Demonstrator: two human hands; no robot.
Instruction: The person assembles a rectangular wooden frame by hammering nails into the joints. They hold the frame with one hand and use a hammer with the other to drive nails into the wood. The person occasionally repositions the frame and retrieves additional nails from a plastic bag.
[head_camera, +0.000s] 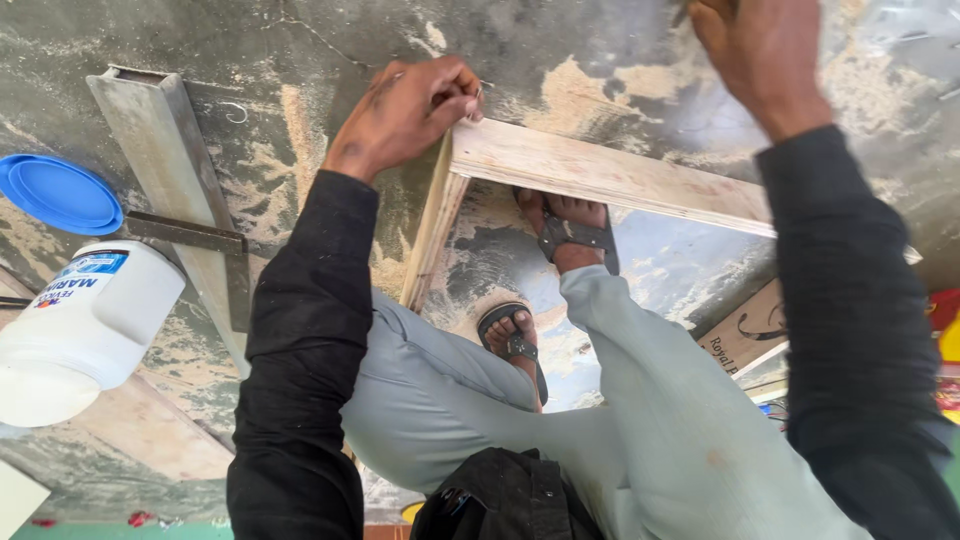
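Left hand pinches a nail at the frame corner; right hand is raised at the top edge.

Left hand (405, 110) is clenched, fingertips on a small nail (482, 88) at the corner of the plywood frame (600, 170), which stands on the dusty floor (620, 60). Right hand (745, 50), at 1 o'clock, is partly cut off; grip cannot be told. White tub (85, 325) and blue lid (58, 192) lie at 9 o'clock.
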